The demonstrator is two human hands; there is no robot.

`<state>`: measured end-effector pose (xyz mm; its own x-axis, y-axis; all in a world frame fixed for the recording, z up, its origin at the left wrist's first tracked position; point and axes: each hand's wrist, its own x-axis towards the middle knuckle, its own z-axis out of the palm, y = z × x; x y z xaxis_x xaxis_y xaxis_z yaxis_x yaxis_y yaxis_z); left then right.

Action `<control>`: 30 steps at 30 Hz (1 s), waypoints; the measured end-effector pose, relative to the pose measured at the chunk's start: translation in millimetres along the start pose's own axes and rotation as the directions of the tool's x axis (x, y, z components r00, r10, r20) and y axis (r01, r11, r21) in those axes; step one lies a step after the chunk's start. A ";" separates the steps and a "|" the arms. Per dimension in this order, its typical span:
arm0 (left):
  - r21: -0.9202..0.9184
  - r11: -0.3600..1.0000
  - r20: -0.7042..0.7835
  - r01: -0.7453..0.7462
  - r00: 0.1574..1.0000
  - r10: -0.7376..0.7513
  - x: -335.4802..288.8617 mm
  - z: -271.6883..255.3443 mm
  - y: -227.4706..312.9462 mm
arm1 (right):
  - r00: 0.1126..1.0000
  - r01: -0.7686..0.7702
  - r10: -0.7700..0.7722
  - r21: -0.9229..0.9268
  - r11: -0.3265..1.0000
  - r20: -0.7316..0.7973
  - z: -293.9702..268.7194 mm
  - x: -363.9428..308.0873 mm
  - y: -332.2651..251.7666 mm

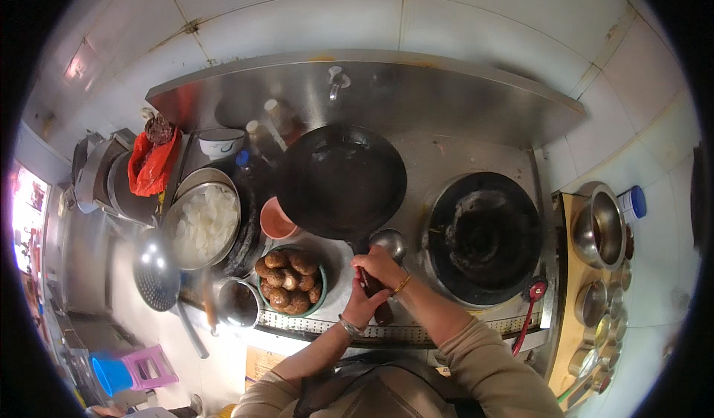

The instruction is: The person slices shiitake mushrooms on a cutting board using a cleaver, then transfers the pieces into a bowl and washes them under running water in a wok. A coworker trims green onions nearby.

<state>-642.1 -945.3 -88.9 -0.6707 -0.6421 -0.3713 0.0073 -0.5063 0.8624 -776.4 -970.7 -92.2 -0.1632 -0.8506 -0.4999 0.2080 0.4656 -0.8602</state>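
Observation:
A large dark wok (341,184) stands beneath the tap, its handle end toward me. My left hand (361,305) is closed around a brown wooden handle (383,312), which lines up with the wok; the join is covered by my hands. Just above it, my right hand (381,267) is closed, with its fingers at the upper part of that handle. A metal ladle (389,244) shows its bowl right beside the right hand. The ladle's own handle is hidden, so I cannot tell whether the right hand grips it. A bowl of round brown mushrooms (290,280) is left of my hands.
Right of the wok is a black burner (485,238). On the left are a pan of white slices (202,224), a perforated skimmer (158,269), a pink bowl (277,219) and a white-rimmed pot (238,303). Metal bowls (599,228) line the right shelf. A red-handled tool (529,317) leans nearby.

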 end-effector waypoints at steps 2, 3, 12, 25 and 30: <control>-0.029 0.999 -0.020 -0.035 0.999 0.035 -7.9 10.7 1.9 | 0.999 0.030 -0.030 0.035 0.999 0.015 5.2 -10.7 -1.8; -0.051 0.997 -0.027 -0.065 0.998 0.064 -12.2 14.8 2.9 | 1.000 0.011 -0.012 0.057 0.998 0.015 5.6 -15.6 -3.0; 0.211 0.969 -0.125 -0.125 0.980 0.154 -48.2 50.6 18.4 | 0.974 0.045 -0.116 0.334 0.941 0.196 -4.5 -60.5 -12.9; 0.454 0.869 -0.090 -0.195 0.961 0.262 -69.6 81.7 27.7 | 0.947 0.006 -0.197 0.598 0.801 0.255 -12.9 -85.3 -10.7; 0.466 0.850 -0.061 -0.245 0.950 0.307 -79.1 97.0 30.1 | 0.927 -0.063 -0.219 0.702 0.709 0.305 -16.9 -96.1 -16.1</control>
<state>-660.8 -853.9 -0.1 -0.5898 -0.8002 -0.1089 -0.1753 -0.0048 0.9845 -780.3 -892.2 -32.0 0.0969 -0.9649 -0.2440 0.8350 0.2122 -0.5076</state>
